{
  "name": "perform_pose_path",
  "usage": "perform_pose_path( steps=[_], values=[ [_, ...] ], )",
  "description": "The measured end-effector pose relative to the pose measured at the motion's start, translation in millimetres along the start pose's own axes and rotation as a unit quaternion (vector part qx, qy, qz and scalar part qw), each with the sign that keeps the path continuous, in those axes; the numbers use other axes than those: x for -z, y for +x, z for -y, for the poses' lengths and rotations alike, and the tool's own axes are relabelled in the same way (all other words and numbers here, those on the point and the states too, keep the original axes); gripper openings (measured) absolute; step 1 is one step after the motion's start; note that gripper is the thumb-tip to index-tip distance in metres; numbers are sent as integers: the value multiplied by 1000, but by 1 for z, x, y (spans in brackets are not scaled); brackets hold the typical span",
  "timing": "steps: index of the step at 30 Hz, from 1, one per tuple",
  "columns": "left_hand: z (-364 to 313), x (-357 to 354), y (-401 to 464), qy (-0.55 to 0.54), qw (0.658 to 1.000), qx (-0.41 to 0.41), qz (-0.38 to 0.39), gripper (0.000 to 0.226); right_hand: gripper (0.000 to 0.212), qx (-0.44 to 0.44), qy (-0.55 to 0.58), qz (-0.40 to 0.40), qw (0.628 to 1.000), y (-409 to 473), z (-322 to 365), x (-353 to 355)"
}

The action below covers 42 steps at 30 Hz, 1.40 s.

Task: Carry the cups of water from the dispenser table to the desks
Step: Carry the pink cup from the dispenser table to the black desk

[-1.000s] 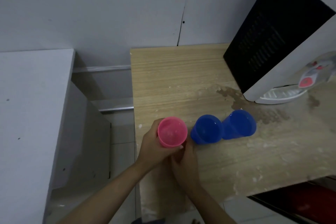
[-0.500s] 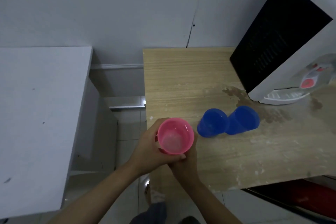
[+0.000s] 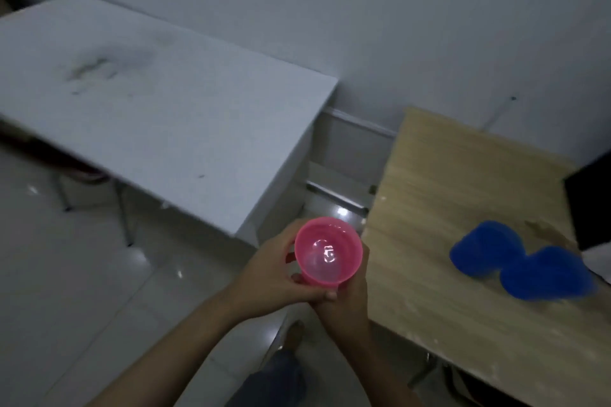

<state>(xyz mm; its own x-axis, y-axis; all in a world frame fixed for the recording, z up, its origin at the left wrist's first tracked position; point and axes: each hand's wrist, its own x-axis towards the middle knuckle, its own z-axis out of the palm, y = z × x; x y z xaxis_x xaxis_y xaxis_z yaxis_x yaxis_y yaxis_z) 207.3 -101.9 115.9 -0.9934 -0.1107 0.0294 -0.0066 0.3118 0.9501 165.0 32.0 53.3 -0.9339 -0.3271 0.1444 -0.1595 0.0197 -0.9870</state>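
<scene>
A pink cup [image 3: 327,251] with water in it is held upright in the air, off the left edge of the wooden dispenser table [image 3: 446,195]. My left hand [image 3: 271,269] wraps its left side and my right hand [image 3: 344,301] cups it from below and right. Two blue cups [image 3: 486,246] [image 3: 549,271] stand side by side on the wooden table, to the right of my hands. A white desk [image 3: 158,102] lies to the left.
The dispenser's black side [image 3: 591,201] shows at the right edge. A gap with a tiled floor [image 3: 82,291] separates the white desk from the wooden table. The desk's metal legs [image 3: 124,218] stand below its near edge. A grey wall runs behind both.
Both hands have lifted the pink cup off the wooden table and carried it left past the table edge. The view has swung left, bringing the white desk into sight.
</scene>
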Motion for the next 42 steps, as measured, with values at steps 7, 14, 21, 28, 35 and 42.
perform_pose_path(
  steps=[7, 14, 21, 28, 35, 42],
  values=[
    [-1, 75, -119, 2, 984, 49, -171, 84, 92, -25, -5, 223, 974, -38, 36, -94],
    [11, 170, -227, 24, 935, 74, -347, 81, 81, 35, 23, 400, 916, -61, 77, -230],
    [40, 302, -325, 42, 895, 107, -432, 75, 77, 38, 42, 508, 860, -97, 106, -402],
    [71, 441, -391, 37, 870, 121, -477, 75, 77, 44, 43, 570, 819, -118, 141, -569],
    [132, 573, -420, 47, 846, 135, -513, 73, 88, 53, 25, 616, 786, -111, 130, -734],
    [187, 739, -418, 51, 816, 157, -554, 78, 80, 80, 10, 641, 763, -66, 126, -922]
  ],
)
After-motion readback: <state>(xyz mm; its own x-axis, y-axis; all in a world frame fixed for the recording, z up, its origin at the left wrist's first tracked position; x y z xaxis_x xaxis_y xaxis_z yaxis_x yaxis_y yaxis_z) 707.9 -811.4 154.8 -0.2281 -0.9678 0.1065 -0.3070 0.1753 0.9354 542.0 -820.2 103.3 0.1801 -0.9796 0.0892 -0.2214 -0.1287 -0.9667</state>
